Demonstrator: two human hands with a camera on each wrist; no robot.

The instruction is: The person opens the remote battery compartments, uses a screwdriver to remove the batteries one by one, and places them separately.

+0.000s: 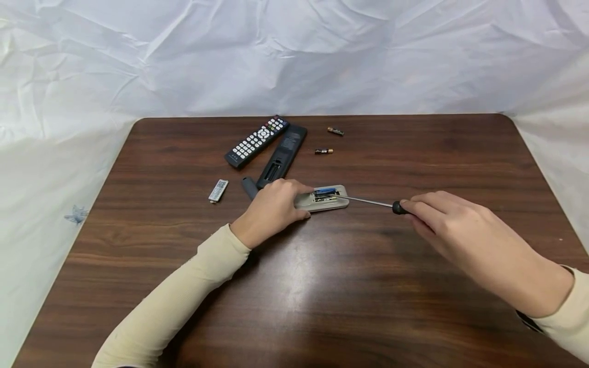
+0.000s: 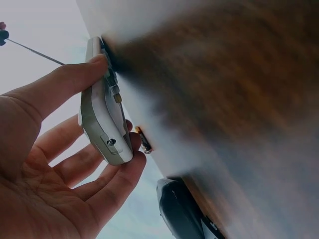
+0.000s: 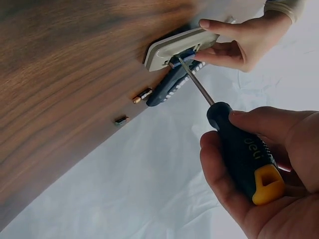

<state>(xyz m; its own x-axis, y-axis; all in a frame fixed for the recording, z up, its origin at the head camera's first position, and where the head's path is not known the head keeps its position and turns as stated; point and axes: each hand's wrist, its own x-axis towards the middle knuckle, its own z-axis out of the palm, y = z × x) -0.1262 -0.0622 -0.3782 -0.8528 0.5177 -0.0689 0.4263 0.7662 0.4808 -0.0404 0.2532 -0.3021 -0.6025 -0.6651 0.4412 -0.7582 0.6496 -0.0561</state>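
My left hand (image 1: 273, 208) grips a whitish remote control (image 1: 305, 202) by its edges, thumb on one side and fingers on the other. The remote lies back up with its battery compartment uncovered. Inside it are a blue battery (image 1: 325, 191) and a darker one (image 1: 326, 199). A screwdriver (image 3: 244, 149) with a dark handle and yellow end is held in my right hand (image 1: 474, 240), thumb along the handle. Its thin metal shaft (image 1: 368, 201) reaches into the compartment, the tip at the batteries. In the left wrist view only the remote's end and side show clearly.
Behind the left hand lie a black remote (image 1: 257, 141) with white buttons and another black remote (image 1: 289, 145), back up with its compartment uncovered. Nearby are a dark grey piece (image 1: 250, 188) and a small labelled white piece (image 1: 218, 191). Two loose batteries (image 1: 324, 151) lie farther back.
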